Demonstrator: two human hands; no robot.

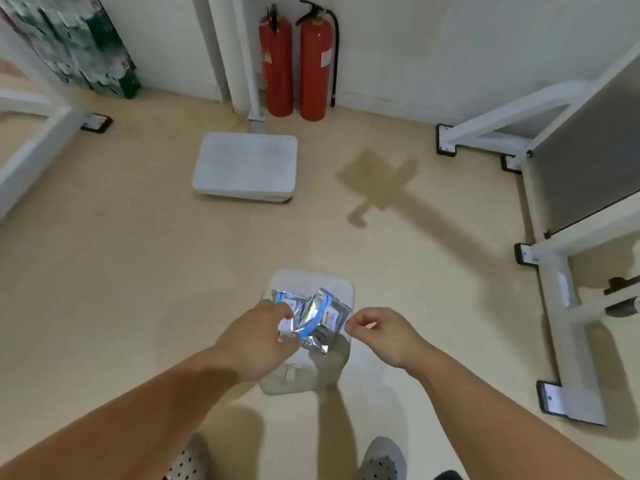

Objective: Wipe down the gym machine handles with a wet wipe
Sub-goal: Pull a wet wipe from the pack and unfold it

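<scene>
A shiny silver and blue wet-wipe packet (313, 315) is held over a white plastic box (311, 282) that stands on the floor just ahead of my feet. My left hand (258, 337) grips the packet's left side, with a small white label or flap by its fingers. Just right of the packet is my right hand (379, 332); its fingertips are pinched together at the packet's right edge, and I cannot tell whether they hold anything. White gym machine frames (554, 271) stand at the right; no handle is clearly in view.
A white scale platform (246, 168) with a post lies on the beige floor ahead. Two red fire extinguishers (294, 60) stand against the far wall. Another white machine frame (45, 126) is at the left. My grey shoes (382, 459) show at the bottom.
</scene>
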